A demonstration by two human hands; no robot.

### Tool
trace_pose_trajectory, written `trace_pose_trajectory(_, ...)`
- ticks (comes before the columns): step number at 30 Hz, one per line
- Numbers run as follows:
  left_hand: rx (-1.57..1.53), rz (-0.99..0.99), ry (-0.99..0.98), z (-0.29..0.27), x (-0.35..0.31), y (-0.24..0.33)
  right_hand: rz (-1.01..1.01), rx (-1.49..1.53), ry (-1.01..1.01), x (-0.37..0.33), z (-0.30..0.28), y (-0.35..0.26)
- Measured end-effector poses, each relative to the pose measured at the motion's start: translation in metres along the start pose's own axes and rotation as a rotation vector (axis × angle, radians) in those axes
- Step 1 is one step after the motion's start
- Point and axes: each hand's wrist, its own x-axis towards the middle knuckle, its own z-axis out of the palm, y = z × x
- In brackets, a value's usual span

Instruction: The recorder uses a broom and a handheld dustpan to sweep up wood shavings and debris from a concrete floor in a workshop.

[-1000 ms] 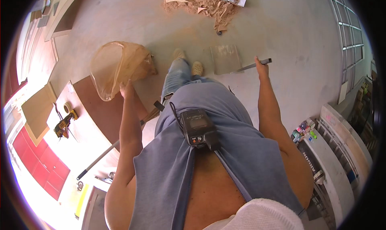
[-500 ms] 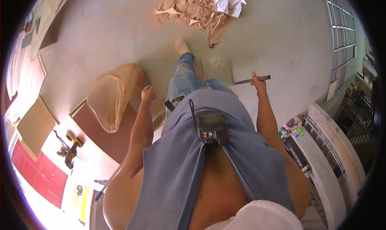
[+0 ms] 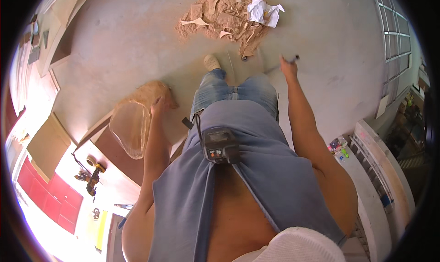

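Nearer the body than the left hand and the right hand hangs a loose blue-grey sleeveless top with a deep V-shaped opening, its armholes leaving both arms uncovered. A boxy black device with a dark loop strap and small orange and white marks sits at the opening's point, and white ribbed cloth shows well behind the right hand. Faded blue jeans and a cream clog show between the hands.
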Motion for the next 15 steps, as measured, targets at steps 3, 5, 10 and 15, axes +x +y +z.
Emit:
trace_pose_trajectory(3,0.123,-0.107,0.076,-0.046,-0.016,-0.016,-0.206,-0.084,0.115,0.038,0.059,-0.100)
trace_pose_trajectory(5,0.128,-0.101,0.048,-0.035,-0.014,0.003,-0.363,0.014,0.198,0.081,0.054,-0.133)
trace_pose_trajectory(10,0.071,-0.020,0.124,-0.029,-0.035,0.037,-0.397,-0.121,-0.009,0.076,0.083,-0.206)
trace_pose_trajectory(15,0.050,0.090,0.034,0.019,-0.044,0.056,-0.723,-0.246,0.160,0.050,0.069,-0.144)
